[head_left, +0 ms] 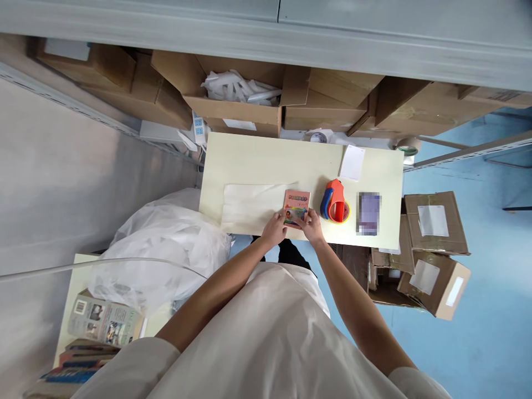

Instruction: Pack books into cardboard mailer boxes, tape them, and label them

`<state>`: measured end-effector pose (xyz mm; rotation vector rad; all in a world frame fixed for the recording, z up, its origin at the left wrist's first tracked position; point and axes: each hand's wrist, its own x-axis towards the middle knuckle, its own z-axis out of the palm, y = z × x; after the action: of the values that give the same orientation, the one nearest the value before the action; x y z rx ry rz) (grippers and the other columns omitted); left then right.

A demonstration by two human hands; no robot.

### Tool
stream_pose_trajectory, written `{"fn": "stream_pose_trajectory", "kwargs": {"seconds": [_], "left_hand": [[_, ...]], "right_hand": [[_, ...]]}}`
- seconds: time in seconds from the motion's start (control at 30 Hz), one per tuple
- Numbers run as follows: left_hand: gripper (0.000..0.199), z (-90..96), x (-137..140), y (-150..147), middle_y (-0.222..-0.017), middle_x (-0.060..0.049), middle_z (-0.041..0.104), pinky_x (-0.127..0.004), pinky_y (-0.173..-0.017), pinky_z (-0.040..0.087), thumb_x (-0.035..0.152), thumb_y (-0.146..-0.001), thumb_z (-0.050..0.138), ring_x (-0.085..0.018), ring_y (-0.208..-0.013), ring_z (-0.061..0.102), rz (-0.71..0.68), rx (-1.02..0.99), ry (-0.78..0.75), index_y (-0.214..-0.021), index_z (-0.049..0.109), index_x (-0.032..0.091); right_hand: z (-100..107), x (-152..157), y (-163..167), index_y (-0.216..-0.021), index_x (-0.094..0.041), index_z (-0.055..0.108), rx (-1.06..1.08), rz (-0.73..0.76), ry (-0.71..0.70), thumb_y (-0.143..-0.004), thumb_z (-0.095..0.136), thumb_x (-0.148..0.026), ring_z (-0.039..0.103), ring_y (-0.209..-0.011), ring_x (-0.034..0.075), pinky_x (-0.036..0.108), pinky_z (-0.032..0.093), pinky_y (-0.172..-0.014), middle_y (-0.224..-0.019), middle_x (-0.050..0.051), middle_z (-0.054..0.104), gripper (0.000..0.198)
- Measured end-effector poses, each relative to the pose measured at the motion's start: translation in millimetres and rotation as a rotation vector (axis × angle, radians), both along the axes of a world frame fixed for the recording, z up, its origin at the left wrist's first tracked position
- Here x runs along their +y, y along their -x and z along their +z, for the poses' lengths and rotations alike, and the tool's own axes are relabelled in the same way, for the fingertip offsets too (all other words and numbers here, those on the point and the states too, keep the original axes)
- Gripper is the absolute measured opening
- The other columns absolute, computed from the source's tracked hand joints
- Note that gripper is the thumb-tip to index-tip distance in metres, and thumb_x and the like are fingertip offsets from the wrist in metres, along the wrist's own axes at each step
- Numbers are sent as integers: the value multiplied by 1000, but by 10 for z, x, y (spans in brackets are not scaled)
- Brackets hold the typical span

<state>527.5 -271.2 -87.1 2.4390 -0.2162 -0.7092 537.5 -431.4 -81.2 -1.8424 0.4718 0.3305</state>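
Observation:
A small pink book (297, 200) with a colourful picture on its cover lies at the right end of a white sheet or bag (253, 208) on the table. My left hand (274, 228) grips the book's lower left edge. At its lower right edge, my right hand (312, 226) holds it with thumb and fingers. Just right of that hand rests a red and blue tape dispenser (336, 202) with a yellow-rimmed roll. A blurred-out purple rectangular item (369, 213) lies farther right. Behind the dispenser is a stack of white labels or paper (352, 162).
The pale table (249, 158) stands under a grey shelf (249, 33). Cardboard boxes line its back, one open box (233, 108) holding white plastic pieces. Several cartons (436, 221) are piled at right. White plastic bags (162, 249) and books (106, 321) are at left.

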Motion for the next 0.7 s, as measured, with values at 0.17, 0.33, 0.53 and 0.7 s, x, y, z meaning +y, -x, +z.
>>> {"fn": "stream_pose_trajectory", "kwargs": {"seconds": [0.17, 0.33, 0.53, 0.7], "left_hand": [[75, 1, 12, -16, -125, -17, 47, -40, -93, 45, 17, -81, 53, -28, -112, 51, -3, 31, 52, -146, 16, 13], [75, 43, -7, -30, -123, -17, 46, -40, -93, 43, 19, -81, 55, -28, -112, 50, -2, 71, 29, -145, 18, 12], [69, 170, -137, 107, -136, -18, 35, -49, -98, 38, 20, -81, 52, -33, -124, 38, 94, -81, 74, -144, 23, 18], [55, 230, -322, 182, -130, -16, 43, -47, -100, 38, 17, -82, 46, -29, -122, 42, 71, -72, 269, -136, 38, 18]], "right_hand": [[88, 17, 100, -124, -23, 41, 63, -243, -283, -59, 71, -35, 62, -85, 18, 33, 51, -71, -114, 10, 59, 73], [23, -26, 111, -110, -20, 54, 129, -392, -375, -57, 71, -34, 61, -77, 18, 31, 49, -66, -89, 4, 65, 58], [52, 25, 83, -81, -17, 62, 100, -368, -353, -55, 69, -29, 59, -69, 15, 30, 48, -66, -75, 1, 65, 29], [231, 11, 107, -75, -17, 60, 69, -370, -361, -55, 71, -27, 58, -65, 13, 29, 48, -66, -71, 0, 64, 24]]}}
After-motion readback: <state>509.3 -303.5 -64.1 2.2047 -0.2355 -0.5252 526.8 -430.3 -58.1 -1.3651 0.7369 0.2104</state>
